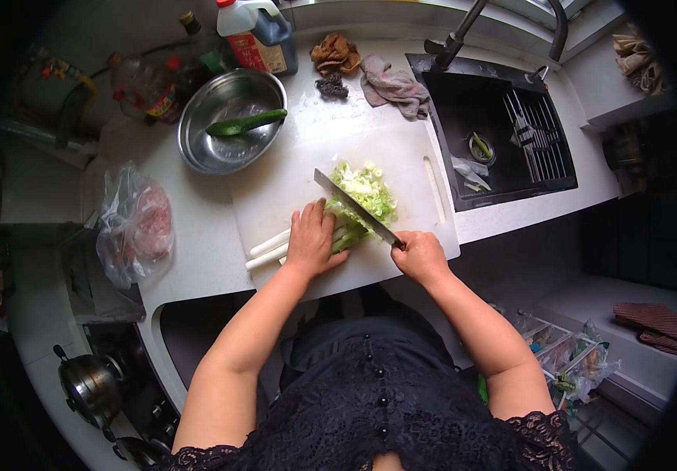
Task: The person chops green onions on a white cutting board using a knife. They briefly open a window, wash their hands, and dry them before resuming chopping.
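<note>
On a white cutting board [272, 196], my left hand [312, 237] presses down on a bunch of scallions [266, 258]. Their white ends stick out to the left, and the green parts show to the right of the fingers. My right hand [422, 255] is closed round the handle of a kitchen knife [354, 206]. The blade slants from upper left to lower right, just right of my left fingertips and across the scallions. Beyond the blade lies a loose pile of chopped scallion [368, 188], pale green and white.
A steel bowl [189, 149] holding a cucumber [244, 124] stands at the back left. Nearby are bottles and a large jug [254, 43]. A plastic bag of pinkish meat [150, 220] lies left. Crumpled cloths [393, 86] sit behind the board. The black sink [464, 102] is right.
</note>
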`<control>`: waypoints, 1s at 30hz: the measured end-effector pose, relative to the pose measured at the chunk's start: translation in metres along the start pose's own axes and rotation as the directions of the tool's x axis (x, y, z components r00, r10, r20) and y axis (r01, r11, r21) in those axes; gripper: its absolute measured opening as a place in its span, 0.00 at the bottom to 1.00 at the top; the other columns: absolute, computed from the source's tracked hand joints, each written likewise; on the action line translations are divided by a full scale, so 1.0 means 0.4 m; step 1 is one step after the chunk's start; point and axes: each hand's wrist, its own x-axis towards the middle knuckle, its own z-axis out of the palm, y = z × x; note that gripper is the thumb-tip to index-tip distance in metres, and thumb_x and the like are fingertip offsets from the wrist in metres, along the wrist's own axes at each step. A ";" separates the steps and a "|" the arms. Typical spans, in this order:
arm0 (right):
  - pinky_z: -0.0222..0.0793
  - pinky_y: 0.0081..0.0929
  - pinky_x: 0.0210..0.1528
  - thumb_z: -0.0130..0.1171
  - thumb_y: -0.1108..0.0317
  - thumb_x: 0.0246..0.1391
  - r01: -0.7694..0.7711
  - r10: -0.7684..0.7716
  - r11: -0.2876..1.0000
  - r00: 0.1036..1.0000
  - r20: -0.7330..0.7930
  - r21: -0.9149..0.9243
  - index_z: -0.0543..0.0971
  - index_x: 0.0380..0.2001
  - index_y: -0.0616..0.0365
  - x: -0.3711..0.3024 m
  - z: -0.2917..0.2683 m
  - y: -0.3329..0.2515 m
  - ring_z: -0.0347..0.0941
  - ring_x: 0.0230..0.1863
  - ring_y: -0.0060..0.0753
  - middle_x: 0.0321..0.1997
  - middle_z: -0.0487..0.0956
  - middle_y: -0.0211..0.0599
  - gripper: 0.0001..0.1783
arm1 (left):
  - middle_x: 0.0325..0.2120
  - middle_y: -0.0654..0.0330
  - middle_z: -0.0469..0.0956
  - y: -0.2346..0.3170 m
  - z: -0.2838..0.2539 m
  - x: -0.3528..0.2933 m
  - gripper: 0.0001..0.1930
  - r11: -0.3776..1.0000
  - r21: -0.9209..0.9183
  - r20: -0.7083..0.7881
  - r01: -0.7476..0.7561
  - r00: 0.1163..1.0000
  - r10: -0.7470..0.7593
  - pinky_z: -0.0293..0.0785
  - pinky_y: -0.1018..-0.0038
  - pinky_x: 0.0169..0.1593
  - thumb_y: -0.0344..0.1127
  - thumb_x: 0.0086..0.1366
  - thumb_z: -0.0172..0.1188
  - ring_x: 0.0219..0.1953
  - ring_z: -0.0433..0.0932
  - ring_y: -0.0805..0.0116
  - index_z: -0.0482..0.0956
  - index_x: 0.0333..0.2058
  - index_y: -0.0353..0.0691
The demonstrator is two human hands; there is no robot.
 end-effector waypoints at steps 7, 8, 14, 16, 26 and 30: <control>0.75 0.46 0.40 0.54 0.67 0.46 -0.030 0.034 0.998 0.997 0.063 -0.057 0.85 0.35 0.43 -0.008 -0.015 0.000 0.78 0.32 0.54 0.28 0.81 0.45 0.14 | 0.51 0.46 0.66 0.007 0.018 -0.017 0.37 0.990 -0.107 0.081 0.095 0.993 -0.086 0.62 0.56 0.57 0.49 0.42 0.71 0.54 0.65 0.46 0.69 0.48 0.35; 0.75 0.46 0.40 0.54 0.67 0.46 -0.030 0.033 0.998 0.998 0.062 -0.052 0.85 0.35 0.43 -0.010 -0.014 0.002 0.78 0.32 0.54 0.28 0.81 0.45 0.14 | 0.51 0.46 0.66 0.009 0.019 -0.023 0.37 0.992 -0.095 0.061 0.087 0.995 -0.081 0.62 0.56 0.56 0.49 0.42 0.71 0.53 0.65 0.46 0.69 0.48 0.35; 0.76 0.45 0.41 0.55 0.66 0.47 -0.033 0.038 0.998 0.995 0.090 -0.055 0.85 0.37 0.44 -0.017 -0.004 -0.006 0.79 0.33 0.54 0.29 0.82 0.47 0.15 | 0.50 0.46 0.66 0.006 0.022 -0.037 0.37 0.994 -0.084 -0.011 0.074 0.997 -0.075 0.64 0.55 0.55 0.49 0.41 0.70 0.52 0.65 0.47 0.68 0.49 0.35; 0.76 0.45 0.42 0.55 0.66 0.47 -0.019 0.025 0.996 0.996 0.081 -0.084 0.85 0.39 0.45 -0.017 0.012 0.002 0.79 0.34 0.54 0.29 0.82 0.47 0.16 | 0.49 0.46 0.66 0.006 0.025 -0.033 0.37 0.996 -0.075 -0.083 0.050 0.995 -0.056 0.65 0.55 0.54 0.49 0.42 0.70 0.51 0.66 0.46 0.68 0.49 0.35; 0.76 0.44 0.42 0.55 0.66 0.47 0.000 0.001 1.000 0.999 0.054 -0.015 0.84 0.42 0.46 -0.012 -0.012 -0.016 0.79 0.34 0.54 0.29 0.82 0.48 0.17 | 0.48 0.45 0.66 0.010 0.046 -0.051 0.38 0.987 -0.114 -0.054 0.114 0.991 -0.121 0.65 0.54 0.54 0.49 0.42 0.71 0.50 0.67 0.45 0.66 0.49 0.36; 0.76 0.45 0.41 0.55 0.66 0.48 0.034 -0.034 0.999 0.999 0.021 0.009 0.84 0.41 0.46 -0.020 -0.028 -0.032 0.78 0.34 0.53 0.29 0.81 0.47 0.16 | 0.48 0.47 0.67 0.034 -0.004 -0.029 0.35 0.989 -0.137 -0.137 0.051 0.988 -0.070 0.65 0.52 0.54 0.51 0.43 0.71 0.51 0.67 0.46 0.69 0.46 0.37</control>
